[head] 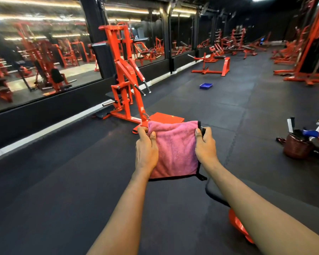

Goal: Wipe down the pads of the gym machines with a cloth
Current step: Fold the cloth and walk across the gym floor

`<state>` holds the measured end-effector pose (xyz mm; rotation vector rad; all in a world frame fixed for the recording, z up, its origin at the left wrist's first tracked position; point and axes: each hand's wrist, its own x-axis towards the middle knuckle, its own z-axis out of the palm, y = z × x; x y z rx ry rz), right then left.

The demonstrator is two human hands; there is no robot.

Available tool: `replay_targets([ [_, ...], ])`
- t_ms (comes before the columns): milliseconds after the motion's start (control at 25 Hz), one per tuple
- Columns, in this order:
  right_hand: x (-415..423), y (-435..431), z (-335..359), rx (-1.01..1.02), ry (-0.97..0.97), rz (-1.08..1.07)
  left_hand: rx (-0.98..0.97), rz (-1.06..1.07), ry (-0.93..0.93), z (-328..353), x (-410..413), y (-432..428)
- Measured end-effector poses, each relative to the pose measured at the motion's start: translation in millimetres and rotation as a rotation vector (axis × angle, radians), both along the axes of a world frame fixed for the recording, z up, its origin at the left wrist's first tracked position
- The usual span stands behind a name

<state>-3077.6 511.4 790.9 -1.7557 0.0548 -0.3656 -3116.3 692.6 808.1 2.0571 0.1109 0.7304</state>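
Two hands hold a folded pink cloth (175, 150) in the air above the black floor (63, 190). The left hand (145, 150) and the right hand (205, 145) each pinch one side with curled fingers. An orange machine (126, 83) stands beyond the cloth, beside the mirror wall (35, 57).

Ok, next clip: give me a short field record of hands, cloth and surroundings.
place: gym, dark floor
cloth: pink, folded, held up, off any pad
left hand: grips cloth's left edge
right hand: grips cloth's right edge
machine: orange, ahead on the left
tray: blue, on floor ahead
basket: on floor, far right
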Motion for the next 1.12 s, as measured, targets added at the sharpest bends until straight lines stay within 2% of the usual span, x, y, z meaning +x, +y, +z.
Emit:
replay_targets([
  [160,143,6,-10,0.030,-0.017,-0.044,0.002,-0.021,0.008,-9,153,6],
  [480,396,11,13,0.019,0.007,-0.117,-0.014,-0.106,-0.001,10,424,11],
  [800,642,6,10,-0.013,0.028,-0.296,-0.029,-0.284,-0.022,-3,706,6],
  [960,751,-14,21,0.036,0.033,-0.418,-0.013,-0.393,-0.027,13,835,-21],
  [1120,858,-61,9,0.032,0.043,-0.490,-0.020,-0.482,0.017,-2,956,-72],
])
